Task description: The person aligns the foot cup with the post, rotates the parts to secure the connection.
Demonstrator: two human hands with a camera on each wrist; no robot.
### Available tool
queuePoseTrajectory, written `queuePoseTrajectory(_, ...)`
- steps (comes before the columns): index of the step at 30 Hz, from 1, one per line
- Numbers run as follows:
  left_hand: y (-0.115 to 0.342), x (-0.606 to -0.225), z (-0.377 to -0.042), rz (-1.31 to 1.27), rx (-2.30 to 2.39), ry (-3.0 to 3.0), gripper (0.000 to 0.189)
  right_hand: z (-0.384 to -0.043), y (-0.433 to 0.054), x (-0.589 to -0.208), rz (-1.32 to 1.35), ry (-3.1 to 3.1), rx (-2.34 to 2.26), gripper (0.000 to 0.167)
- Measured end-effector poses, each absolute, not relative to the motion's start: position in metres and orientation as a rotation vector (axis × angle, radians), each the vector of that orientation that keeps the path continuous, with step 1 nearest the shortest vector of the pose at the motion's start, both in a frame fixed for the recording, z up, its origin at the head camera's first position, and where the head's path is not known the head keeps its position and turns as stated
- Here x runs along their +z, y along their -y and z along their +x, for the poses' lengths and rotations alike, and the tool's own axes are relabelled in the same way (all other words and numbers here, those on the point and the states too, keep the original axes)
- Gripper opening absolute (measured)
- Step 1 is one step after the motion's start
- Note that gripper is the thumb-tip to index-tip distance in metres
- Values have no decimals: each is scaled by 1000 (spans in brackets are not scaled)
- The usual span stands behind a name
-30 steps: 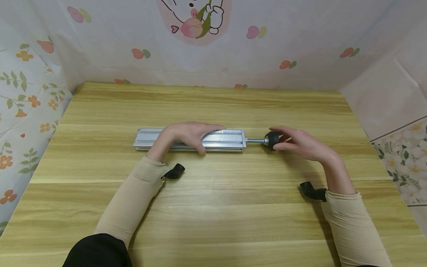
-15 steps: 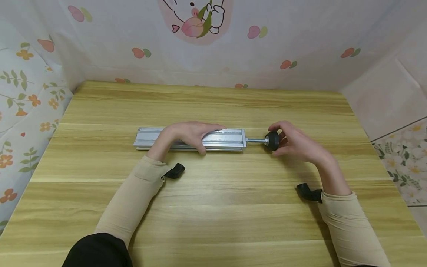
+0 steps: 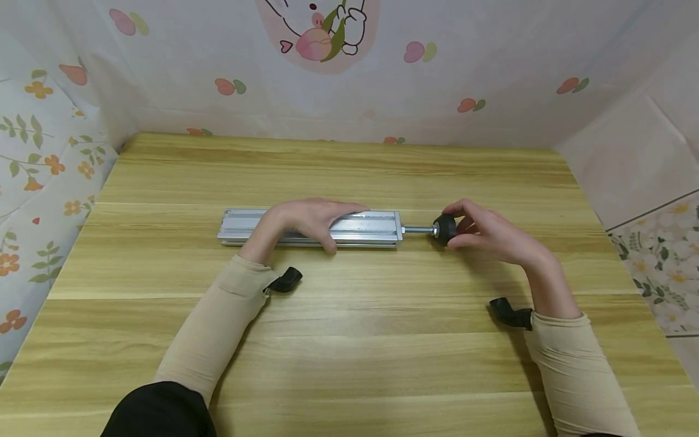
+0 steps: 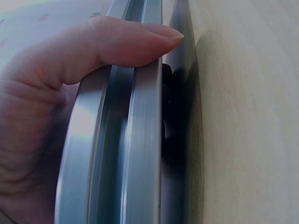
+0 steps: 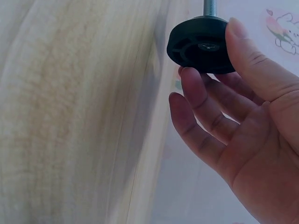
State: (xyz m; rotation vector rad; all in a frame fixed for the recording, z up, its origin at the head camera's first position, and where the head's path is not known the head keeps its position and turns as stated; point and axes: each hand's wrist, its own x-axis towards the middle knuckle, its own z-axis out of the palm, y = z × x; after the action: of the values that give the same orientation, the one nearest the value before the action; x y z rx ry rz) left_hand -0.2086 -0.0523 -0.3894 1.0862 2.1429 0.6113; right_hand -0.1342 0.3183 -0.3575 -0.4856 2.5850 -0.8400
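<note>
A silver aluminium profile (image 3: 368,227) lies lengthwise across the table. My left hand (image 3: 306,217) grips it from above near its middle; in the left wrist view the thumb (image 4: 140,44) bends over the slotted face. From the profile's right end sticks a threaded rod (image 3: 419,230), which carries a round black levelling foot (image 3: 446,227). My right hand (image 3: 494,235) pinches that foot by its rim. The right wrist view shows the foot's ribbed hollow underside (image 5: 196,49), with the thumb on one side and fingertips by the opposite edge. How the rod enters the profile is too small to tell.
A wood-grain table (image 3: 382,340) holds everything. Behind it hangs a white patterned curtain (image 3: 349,97), with floral cloth (image 3: 49,200) at the left. A black curved piece sits at each beige sleeve (image 3: 213,334).
My right hand swings slightly left with its fingers spread around the foot, then shifts back right and pinches the rim again. Left hand and profile stay put.
</note>
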Motion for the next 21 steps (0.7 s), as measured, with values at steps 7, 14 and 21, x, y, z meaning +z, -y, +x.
queuePoseTrajectory(7, 52, -389, -209, 1098, 614, -2144, 108, -134, -321, -358, -503, -2575, -843, 51)
queuePoseTrajectory(14, 53, -389, -208, 1089, 605, -2150, 108, -135, -321, -360, -507, -2542, -863, 49)
queuePoseTrajectory(21, 52, -387, -207, 1076, 607, -2151, 108, -134, -322, -360, -513, -2526, -868, 48)
